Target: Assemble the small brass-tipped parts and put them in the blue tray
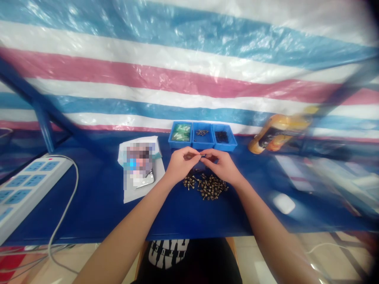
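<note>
pinches a small dark piece (203, 155) between the tips of the left hand (181, 162) and right hand (221, 163), both curled narrow and almost meeting. holds it between the middle blue tray (209, 141) and a pile of brassy parts (213, 188) on the tabletop (189, 221).

The person wears a black fabric garment (213, 258) with large, bold white block letters (160, 258) printed on its left part. A narrow band of smaller letters (170, 255) crosses the middle of the white print; T, U and C seem readable, the full wording does not. Right of the print, the cloth is solid black. Beyond the garment, both forearms (142, 213) are bare and slender, tapering toward the wrists.
</note>
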`<state>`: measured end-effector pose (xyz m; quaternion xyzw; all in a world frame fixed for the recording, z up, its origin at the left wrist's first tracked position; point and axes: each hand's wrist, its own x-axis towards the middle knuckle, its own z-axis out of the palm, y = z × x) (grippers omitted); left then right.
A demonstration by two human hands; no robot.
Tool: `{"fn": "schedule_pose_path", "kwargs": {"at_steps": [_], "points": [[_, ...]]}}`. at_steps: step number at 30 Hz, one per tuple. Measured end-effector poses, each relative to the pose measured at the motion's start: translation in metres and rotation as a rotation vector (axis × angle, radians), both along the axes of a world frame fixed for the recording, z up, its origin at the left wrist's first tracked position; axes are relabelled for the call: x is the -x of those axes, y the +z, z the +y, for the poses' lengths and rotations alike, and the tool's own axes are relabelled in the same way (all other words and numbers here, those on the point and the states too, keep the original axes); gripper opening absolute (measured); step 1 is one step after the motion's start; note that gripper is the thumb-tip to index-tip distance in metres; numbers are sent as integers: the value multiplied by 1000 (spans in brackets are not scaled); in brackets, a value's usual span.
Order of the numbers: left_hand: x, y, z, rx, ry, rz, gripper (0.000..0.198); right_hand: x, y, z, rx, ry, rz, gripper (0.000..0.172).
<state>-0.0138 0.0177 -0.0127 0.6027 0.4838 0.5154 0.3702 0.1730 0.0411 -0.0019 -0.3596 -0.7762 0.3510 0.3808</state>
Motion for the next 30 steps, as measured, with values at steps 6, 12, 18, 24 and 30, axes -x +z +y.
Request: {"fn": "schedule_pose_path", "kwargs": {"at_steps": [6,12,18,24,30], "points": [[0,0,1,36,-13,8,15,0,1,0,-64,-22,-52,25],[1,3,-1,50,-58,-17,14,-1,2,-1,-65,7,-56,19],[1,3,-2,42,-75,-12,13,-2,5,-2,-49,17,-56,15],[1,5,-3,35,-79,5,11,-2,7,-4,-66,32,-75,12],[0,6,-4,21,-84,12,9,-1,8,-5,-79,30,-95,10]]}}
